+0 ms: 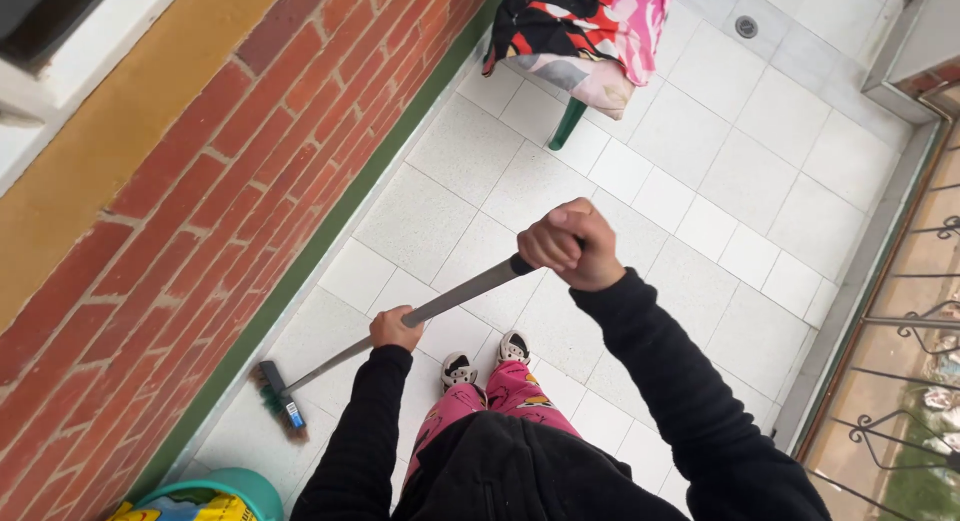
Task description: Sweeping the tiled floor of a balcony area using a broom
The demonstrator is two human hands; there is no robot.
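Both hands grip a broom (440, 303): the right hand (572, 245) closed on the handle's top, the left hand (394, 329) closed lower down. Its head (278, 403) rests on the floor (700, 131) below the left hand, by the brick wall (230, 181). No swept pile shows, so progress is unclear.

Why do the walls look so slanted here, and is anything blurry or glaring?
Head view: the wide lens, tilted downward, makes the brick wall lean; soft, even daylight, with no hard shadows or glare on the floor tiles; the left hand, right hand and broom look sharp.
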